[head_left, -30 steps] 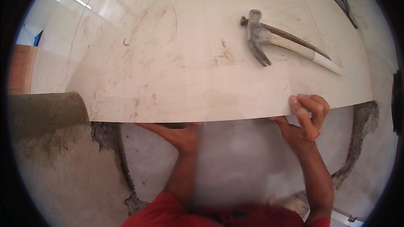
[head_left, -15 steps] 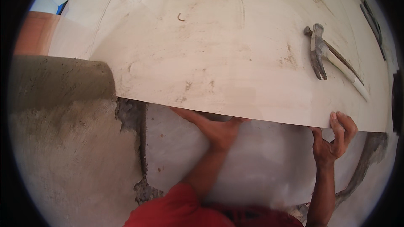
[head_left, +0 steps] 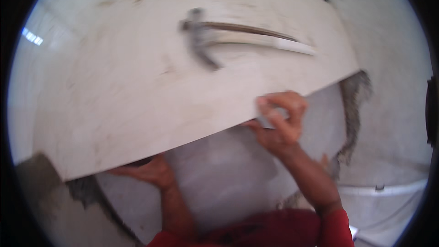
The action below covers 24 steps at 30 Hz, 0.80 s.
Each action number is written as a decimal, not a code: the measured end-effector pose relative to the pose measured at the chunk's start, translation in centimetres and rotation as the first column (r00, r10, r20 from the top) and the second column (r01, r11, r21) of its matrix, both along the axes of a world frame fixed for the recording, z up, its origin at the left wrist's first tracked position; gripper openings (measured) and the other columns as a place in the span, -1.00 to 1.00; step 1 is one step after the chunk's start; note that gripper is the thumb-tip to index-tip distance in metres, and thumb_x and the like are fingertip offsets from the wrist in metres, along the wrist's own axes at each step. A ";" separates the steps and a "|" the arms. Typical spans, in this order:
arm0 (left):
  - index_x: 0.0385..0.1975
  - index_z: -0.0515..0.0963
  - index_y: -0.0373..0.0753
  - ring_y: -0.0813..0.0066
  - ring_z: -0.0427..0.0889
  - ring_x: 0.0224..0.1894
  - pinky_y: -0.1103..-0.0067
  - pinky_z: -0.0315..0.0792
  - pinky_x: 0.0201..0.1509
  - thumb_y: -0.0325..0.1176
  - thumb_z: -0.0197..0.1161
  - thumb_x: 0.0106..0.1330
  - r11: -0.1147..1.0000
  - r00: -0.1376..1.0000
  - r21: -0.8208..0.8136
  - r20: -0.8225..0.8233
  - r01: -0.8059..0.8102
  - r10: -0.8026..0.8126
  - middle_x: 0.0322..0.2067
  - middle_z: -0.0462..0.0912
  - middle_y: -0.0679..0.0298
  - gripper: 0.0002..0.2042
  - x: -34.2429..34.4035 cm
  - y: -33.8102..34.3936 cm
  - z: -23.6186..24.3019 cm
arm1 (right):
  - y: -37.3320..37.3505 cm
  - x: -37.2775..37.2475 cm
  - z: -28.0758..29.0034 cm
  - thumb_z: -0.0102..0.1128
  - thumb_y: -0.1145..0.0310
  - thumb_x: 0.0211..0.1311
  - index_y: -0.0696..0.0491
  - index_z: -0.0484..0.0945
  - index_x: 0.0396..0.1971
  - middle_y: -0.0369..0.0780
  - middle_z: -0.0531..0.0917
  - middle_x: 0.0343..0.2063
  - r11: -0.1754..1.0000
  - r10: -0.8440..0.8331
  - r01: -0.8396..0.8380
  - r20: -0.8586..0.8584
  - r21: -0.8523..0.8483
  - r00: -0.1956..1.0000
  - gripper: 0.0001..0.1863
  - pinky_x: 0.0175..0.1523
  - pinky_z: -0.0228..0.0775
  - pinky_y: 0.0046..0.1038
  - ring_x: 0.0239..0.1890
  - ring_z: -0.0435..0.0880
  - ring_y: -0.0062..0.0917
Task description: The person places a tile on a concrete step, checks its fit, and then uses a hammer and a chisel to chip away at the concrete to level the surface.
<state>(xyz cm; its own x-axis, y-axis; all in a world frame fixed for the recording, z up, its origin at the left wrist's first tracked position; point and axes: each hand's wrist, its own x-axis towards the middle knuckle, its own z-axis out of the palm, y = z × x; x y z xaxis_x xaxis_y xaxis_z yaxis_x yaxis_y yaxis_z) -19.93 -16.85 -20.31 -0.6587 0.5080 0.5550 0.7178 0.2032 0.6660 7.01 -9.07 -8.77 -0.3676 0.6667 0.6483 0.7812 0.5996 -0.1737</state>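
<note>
A large cream slab [head_left: 137,96] with brown smudges spans the view, its near edge running over a grey recessed surface [head_left: 215,169]. My right hand [head_left: 281,126] pinches that edge, fingertips on top and thumb at the underside. Farther left, my left hand [head_left: 148,171] reaches beneath the edge with its fingers stretched out. Their tips are hidden under the slab. A claw hammer [head_left: 199,36] with a pale handle lies on top, beyond my right hand. Motion blurs the picture.
Rough, broken mortar [head_left: 352,110] borders the recess on the right, and more broken mortar [head_left: 87,190] borders it on the left. A grey-brown plastered block [head_left: 39,180] stands at the slab's left corner. A white pipe-like bar [head_left: 384,188] runs at lower right.
The view has swung right and tilted, so the hammer and slab edge appear farther left and turned. Both hands stay at the slab's edge.
</note>
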 end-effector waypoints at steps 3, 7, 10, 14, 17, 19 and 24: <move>0.52 -0.29 -0.48 -0.08 0.03 0.53 0.14 -0.04 0.57 0.36 0.43 0.12 0.998 0.999 0.054 -0.047 0.028 -0.026 0.50 -0.09 -0.25 0.32 0.1 0.6 0.7 | -0.1 0.6 0.2 0.58 0.14 -0.07 0.05 0.71 -0.23 -0.28 0.63 -0.17 0.999 -0.026 0.025 0.018 0.021 1.000 -0.58 0.06 0.33 -0.24 -0.09 0.51 -0.38; 0.51 -0.24 -0.50 -0.06 0.16 0.47 0.14 0.08 0.53 0.26 0.45 0.17 0.993 0.995 0.078 -0.056 0.086 -0.082 0.44 0.03 -0.23 0.25 0.4 0.7 1.4 | -0.5 1.4 -0.1 0.49 0.12 0.02 0.01 0.72 -0.23 -0.33 0.63 -0.18 0.997 -0.045 0.042 0.037 0.068 0.998 -0.64 0.06 0.34 -0.27 -0.10 0.51 -0.46; 0.50 -0.21 -0.51 -0.05 0.21 0.44 0.14 0.13 0.50 0.20 0.46 0.21 0.994 0.992 0.065 -0.096 0.093 -0.086 0.40 0.09 -0.21 0.20 -0.8 0.7 1.3 | -0.1 1.5 -0.2 0.47 0.13 0.02 -0.03 0.72 -0.22 -0.38 0.63 -0.16 0.995 -0.025 0.019 0.053 0.098 0.998 -0.66 0.09 0.34 -0.29 -0.09 0.52 -0.52; 0.50 -0.22 -0.50 -0.05 0.24 0.41 0.14 0.15 0.49 0.16 0.48 0.20 0.997 0.989 0.026 -0.130 0.072 -0.068 0.38 0.13 -0.20 0.20 -0.8 0.6 1.9 | 0.5 3.4 0.3 0.48 0.13 -0.01 -0.05 0.72 -0.21 -0.37 0.63 -0.16 0.991 -0.019 0.002 0.123 0.134 0.992 -0.65 0.08 0.35 -0.31 -0.11 0.54 -0.51; 0.50 -0.22 -0.49 -0.04 0.24 0.41 0.14 0.15 0.49 0.14 0.52 0.17 0.991 0.990 0.075 -0.099 0.111 -0.104 0.40 0.11 -0.19 0.22 -0.9 0.6 1.7 | 1.1 5.5 0.7 0.48 0.11 -0.01 -0.04 0.72 -0.18 -0.37 0.63 -0.16 0.994 -0.027 0.014 0.118 0.110 0.993 -0.61 0.08 0.35 -0.31 -0.12 0.55 -0.50; 0.51 -0.22 -0.47 -0.04 0.22 0.42 0.15 0.14 0.50 0.14 0.55 0.14 0.992 0.994 0.085 -0.064 0.094 -0.089 0.41 0.09 -0.18 0.24 -1.5 0.0 1.5 | 1.4 7.4 0.6 0.53 0.13 -0.07 -0.02 0.71 -0.16 -0.34 0.64 -0.16 0.996 -0.042 0.031 0.143 0.078 0.989 -0.56 0.06 0.35 -0.29 -0.10 0.57 -0.48; 0.53 -0.22 -0.43 0.02 0.10 0.49 0.16 0.03 0.55 0.29 0.52 0.06 0.992 0.997 0.107 0.017 0.068 -0.070 0.46 0.00 -0.14 0.32 -0.1 0.8 0.4 | 1.1 12.5 0.2 0.67 0.28 -0.29 0.01 0.69 -0.14 -0.28 0.66 -0.13 0.957 -0.279 0.258 0.182 0.131 0.943 -0.44 0.01 0.34 -0.30 -0.07 0.59 -0.40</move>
